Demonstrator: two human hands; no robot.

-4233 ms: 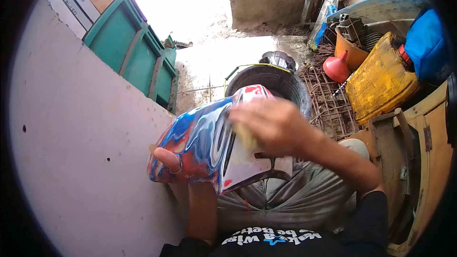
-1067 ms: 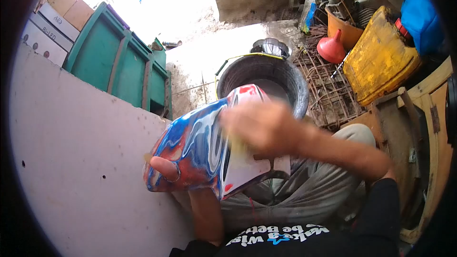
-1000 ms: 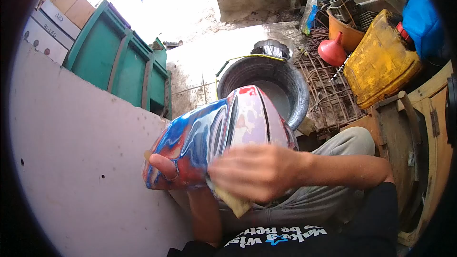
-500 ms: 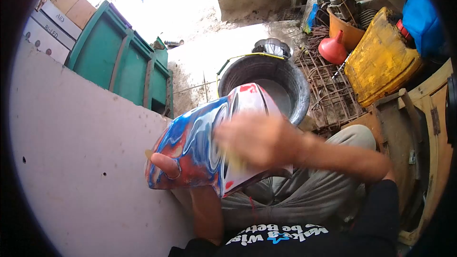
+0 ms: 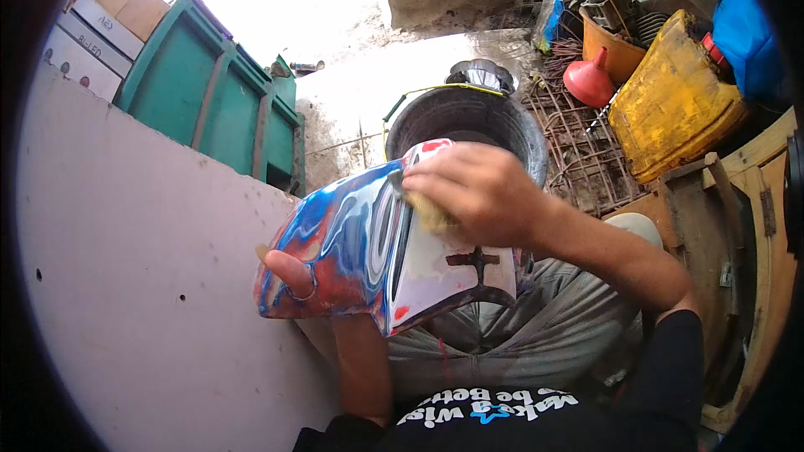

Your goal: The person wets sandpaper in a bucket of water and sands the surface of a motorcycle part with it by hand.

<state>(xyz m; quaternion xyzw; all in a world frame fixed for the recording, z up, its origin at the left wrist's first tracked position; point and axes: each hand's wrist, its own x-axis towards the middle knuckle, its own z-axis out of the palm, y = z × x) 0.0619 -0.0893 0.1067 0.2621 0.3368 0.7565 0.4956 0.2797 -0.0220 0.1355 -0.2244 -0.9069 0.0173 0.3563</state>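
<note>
A curved painted body panel [image 5: 343, 226], like a motorcycle fairing, lies over my lap. Its blue, red and white layers show in worn rings, and a white section with a dark cross-shaped slot is at its right. My left hand [image 5: 290, 271] supports it from below, the thumb poking out through a hole on its left side; the other fingers are hidden beneath. My right hand [image 5: 481, 192] is closed around a yellowish sponge-like pad [image 5: 430, 213] with a dark grey edge, pressed on the panel's upper white part.
Just beyond the panel stands a black bucket [image 5: 523, 130] with a yellow-edged handle. A pale wall [image 5: 151, 259] is close on my left, beside a green cabinet [image 5: 172, 84]. To the right are rusty wire mesh [image 5: 578, 146], a red funnel [image 5: 589, 79] and a yellow jerrycan [image 5: 674, 100].
My right hand has moved up and to the right across the panel with the pad, uncovering the cross-shaped slot. My left hand stays at the same place on the panel.
</note>
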